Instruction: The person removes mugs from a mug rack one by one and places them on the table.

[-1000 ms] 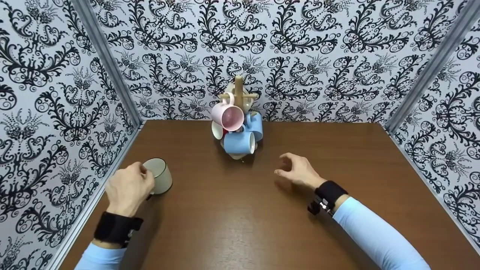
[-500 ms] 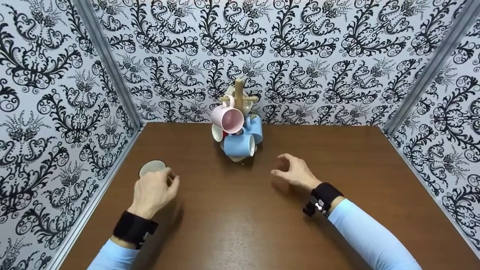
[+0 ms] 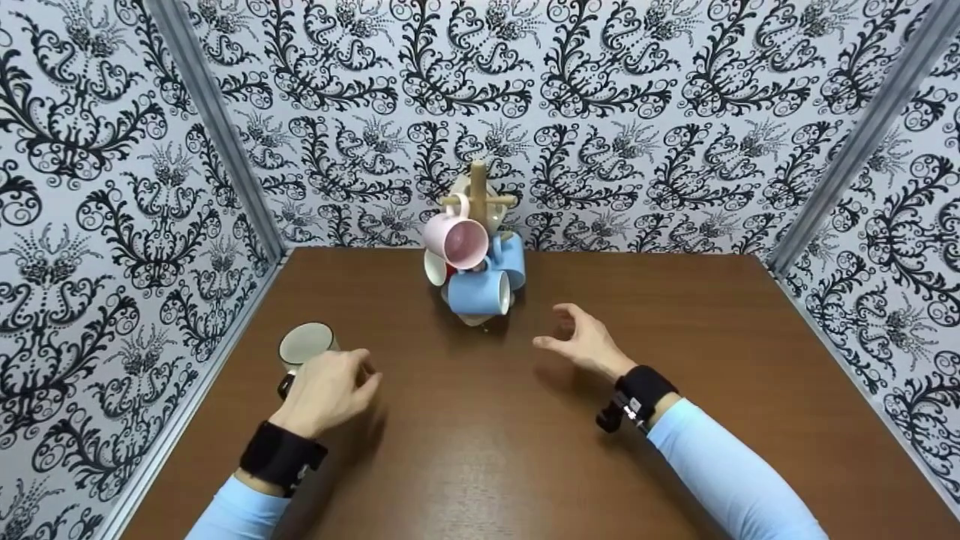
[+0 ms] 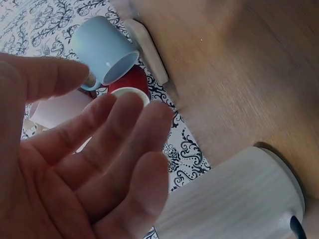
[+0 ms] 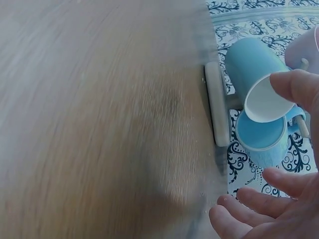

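A pale grey-white mug (image 3: pixel 306 345) with a dark rim stands upright at the left of the table. My left hand (image 3: pixel 328 390) hovers just in front of it, hiding part of its side; its fingers are loosely bent and hold nothing. In the left wrist view the mug (image 4: pixel 234 199) lies beyond the fingertips, apart from them. To the right my right hand (image 3: pixel 587 345) is held above the table, thumb and fingers spread apart with nothing between them. At the back centre a wooden mug tree (image 3: pixel 478 180) carries a pink mug (image 3: pixel 457 238) and a light blue mug (image 3: pixel 476 292).
A second blue mug (image 3: pixel 511 259), a red mug with a white inside (image 3: pixel 435 268) and a partly hidden whitish one also hang on the tree. Patterned walls (image 3: pixel 600 135) border the brown table (image 3: pixel 465 435) at the back and both sides.
My left hand has let go of the pale mug and moved right and toward me. The mug stays on the table. My right hand has shifted slightly left.
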Demonstrator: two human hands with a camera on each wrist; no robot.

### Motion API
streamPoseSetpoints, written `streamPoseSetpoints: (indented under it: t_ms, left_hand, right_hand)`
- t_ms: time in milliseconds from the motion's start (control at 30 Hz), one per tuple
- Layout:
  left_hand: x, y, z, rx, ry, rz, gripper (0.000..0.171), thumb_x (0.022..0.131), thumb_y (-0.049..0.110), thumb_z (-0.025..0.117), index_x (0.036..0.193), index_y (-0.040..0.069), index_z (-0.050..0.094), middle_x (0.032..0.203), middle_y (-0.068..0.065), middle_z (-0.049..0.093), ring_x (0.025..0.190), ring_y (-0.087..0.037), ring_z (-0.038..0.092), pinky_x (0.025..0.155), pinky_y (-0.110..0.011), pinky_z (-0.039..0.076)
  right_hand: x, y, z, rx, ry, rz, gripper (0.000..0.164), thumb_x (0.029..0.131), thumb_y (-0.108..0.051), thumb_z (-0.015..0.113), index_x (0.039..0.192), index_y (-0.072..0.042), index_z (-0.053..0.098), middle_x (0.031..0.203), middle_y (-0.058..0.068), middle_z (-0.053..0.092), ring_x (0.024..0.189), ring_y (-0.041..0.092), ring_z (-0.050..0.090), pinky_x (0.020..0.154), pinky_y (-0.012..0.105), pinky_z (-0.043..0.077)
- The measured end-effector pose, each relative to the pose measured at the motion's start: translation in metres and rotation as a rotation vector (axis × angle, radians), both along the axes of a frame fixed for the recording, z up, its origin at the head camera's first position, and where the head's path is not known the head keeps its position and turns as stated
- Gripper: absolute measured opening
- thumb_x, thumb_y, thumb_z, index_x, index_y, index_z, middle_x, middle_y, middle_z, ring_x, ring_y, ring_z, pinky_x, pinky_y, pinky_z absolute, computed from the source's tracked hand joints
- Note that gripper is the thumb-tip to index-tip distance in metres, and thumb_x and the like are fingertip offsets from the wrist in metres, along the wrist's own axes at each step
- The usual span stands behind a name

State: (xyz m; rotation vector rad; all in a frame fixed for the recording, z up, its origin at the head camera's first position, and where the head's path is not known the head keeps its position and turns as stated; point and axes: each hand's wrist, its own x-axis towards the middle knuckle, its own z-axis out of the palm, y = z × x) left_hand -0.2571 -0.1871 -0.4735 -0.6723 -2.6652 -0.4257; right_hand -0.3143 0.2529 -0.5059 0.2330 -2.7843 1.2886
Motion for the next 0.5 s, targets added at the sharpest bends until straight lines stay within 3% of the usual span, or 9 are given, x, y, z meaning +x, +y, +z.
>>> streamPoseSetpoints:
  t_ms: [200, 500]
  left_hand:
    - [0.001, 0.002, -0.003, -0.019, -0.041, -0.017, 0.013, 0.090, 0.026, 0.077, 0.087, 0.014, 0.073, 0.072, 0.002, 0.072, 0.062, -0.019, 0.067, 0.056, -0.041, 0.054]
    - [0.003, 0.010, -0.006, -0.084, -0.126, -0.037, 0.012, 0.088, 0.025, 0.074, 0.086, 0.014, 0.072, 0.068, 0.004, 0.067, 0.064, -0.022, 0.067, 0.055, -0.045, 0.055]
  right_hand:
    - [-0.002, -0.006, -0.002, -0.096, -0.070, -0.043, 0.096, 0.082, -0.047, 0.090, 0.154, 0.000, 0.046, 0.148, 0.031, 0.056, 0.136, 0.044, 0.057, 0.111, 0.054, 0.047]
    - [-0.014, -0.022, -0.009, -0.507, -0.185, -0.041, 0.100, 0.082, -0.025, 0.092, 0.159, 0.002, 0.035, 0.159, 0.033, 0.041, 0.142, 0.048, 0.049, 0.115, 0.053, 0.044]
